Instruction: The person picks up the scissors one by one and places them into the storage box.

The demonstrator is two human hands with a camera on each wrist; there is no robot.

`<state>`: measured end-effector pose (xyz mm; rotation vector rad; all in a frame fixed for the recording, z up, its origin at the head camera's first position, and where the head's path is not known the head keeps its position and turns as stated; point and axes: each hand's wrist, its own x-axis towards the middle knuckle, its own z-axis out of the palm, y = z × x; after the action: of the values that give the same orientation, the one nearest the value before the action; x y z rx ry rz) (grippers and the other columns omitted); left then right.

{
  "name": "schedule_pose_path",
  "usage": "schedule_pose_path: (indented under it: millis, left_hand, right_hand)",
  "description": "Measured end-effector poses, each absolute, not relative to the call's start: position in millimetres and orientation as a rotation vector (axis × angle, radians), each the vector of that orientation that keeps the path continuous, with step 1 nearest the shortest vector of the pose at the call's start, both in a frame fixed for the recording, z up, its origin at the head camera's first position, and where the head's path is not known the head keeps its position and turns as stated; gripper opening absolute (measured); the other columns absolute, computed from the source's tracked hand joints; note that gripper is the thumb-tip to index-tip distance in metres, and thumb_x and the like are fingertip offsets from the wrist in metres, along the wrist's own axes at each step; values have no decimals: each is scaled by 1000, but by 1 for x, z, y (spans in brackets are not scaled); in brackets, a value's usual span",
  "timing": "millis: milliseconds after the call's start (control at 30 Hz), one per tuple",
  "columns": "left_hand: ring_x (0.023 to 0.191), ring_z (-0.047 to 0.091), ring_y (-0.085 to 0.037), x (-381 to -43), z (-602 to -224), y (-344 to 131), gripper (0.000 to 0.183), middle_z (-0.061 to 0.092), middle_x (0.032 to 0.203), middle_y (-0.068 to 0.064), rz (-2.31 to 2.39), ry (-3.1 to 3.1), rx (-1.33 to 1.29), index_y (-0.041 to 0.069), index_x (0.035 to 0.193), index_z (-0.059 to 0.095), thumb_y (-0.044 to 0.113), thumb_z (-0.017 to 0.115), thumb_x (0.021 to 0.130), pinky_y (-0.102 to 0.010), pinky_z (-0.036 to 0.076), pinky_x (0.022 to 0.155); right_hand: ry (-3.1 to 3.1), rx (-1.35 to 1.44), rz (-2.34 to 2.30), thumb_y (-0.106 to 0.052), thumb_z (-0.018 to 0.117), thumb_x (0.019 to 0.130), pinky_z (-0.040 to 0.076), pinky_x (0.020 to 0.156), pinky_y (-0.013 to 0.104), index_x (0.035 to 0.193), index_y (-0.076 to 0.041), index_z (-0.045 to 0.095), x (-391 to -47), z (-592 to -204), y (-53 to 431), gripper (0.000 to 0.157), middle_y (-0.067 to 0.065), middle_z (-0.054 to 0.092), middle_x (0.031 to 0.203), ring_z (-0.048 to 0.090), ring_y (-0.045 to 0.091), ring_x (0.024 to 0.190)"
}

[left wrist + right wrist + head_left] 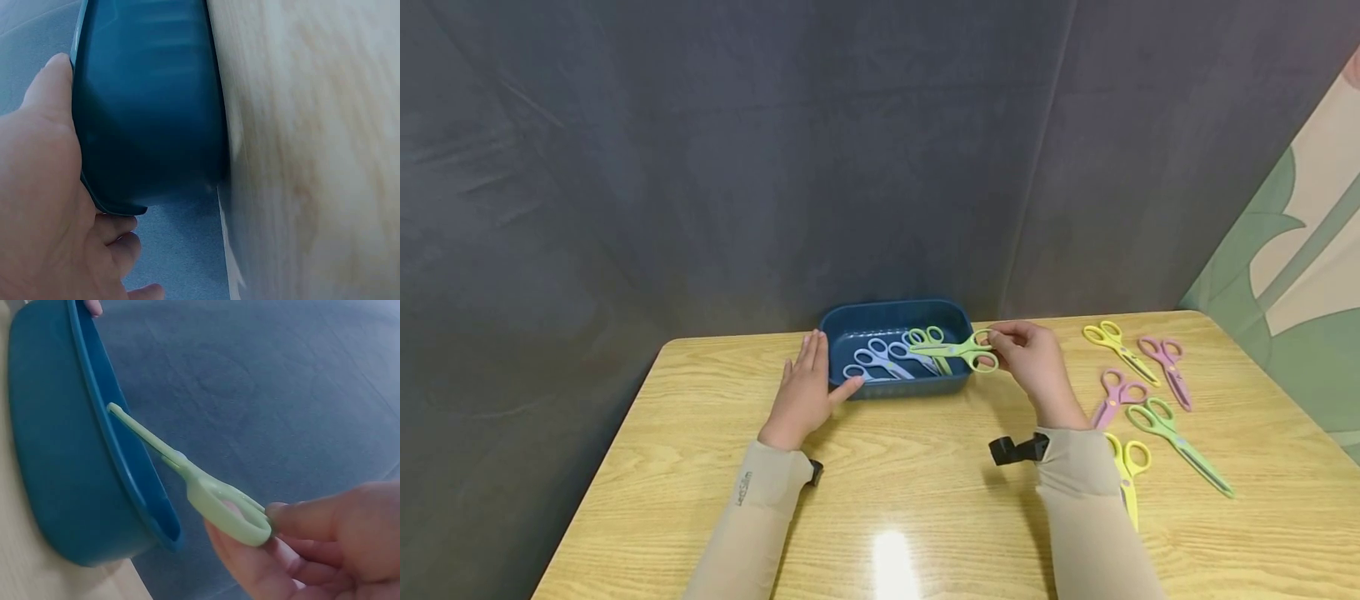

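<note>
A dark blue plastic bin (880, 389) stands at the table's back edge, with several blue scissors (874, 357) and a pair of green ones (934, 336) lying in it. My left hand (802, 389) rests on the bin's front left corner, fingers straight along the left rim and thumb stretched over the front rim. Between thumb and fingers, my right hand (1033, 362) pinches one handle loop of light green scissors (187, 472). Their closed blades point left over the bin's right part, above the rim in the right wrist view.
To the right on the wooden table (887, 483) lie yellow scissors (1120, 352), purple scissors (1170, 372) and green scissors (1180, 446). More purple scissors (1117, 396) and yellow scissors (1126, 467) lie close to the right forearm. A dark grey curtain (850, 167) hangs behind the table.
</note>
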<state>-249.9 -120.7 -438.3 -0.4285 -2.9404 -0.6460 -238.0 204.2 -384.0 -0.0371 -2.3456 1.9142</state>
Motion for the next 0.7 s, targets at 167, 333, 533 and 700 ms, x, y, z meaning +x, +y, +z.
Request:
schedule_pose_path:
  millis: [167,333,533,700]
  left_hand:
    - [156,5,-35,-251,-439,-120,102,8,168,-21,-644,-2935,-427,-4,161,10,63,53,97,-62,12,120]
    - [155,6,-35,-250,-439,-122,102,8,168,-22,-643,-2933,-420,-4,160,9,63,54,98,-62,13,120]
    - [155,7,-35,-249,-436,-121,102,10,167,-23,-640,-2927,-418,-4,160,11,63,54,97,-63,13,120]
    - [155,6,-35,-248,-436,-120,102,9,167,-22,-640,-2946,-417,-4,160,10,63,54,97,-63,12,120]
  right_hand:
    - [-2360,-39,1899,-4,55,103,58,74,20,126,18,57,-240,-388,199,32,14,66,96,67,2,72]
    - [-2344,-23,1929,-3,55,103,58,73,20,125,18,57,-242,-389,186,30,15,64,95,67,4,70]
    - [-2325,0,1923,-2,55,103,57,72,19,123,17,58,-243,-391,173,28,18,65,96,66,4,72]
    - [-2307,2,1947,-2,52,104,57,72,19,122,16,57,-244,-398,167,26,19,64,96,65,6,74]
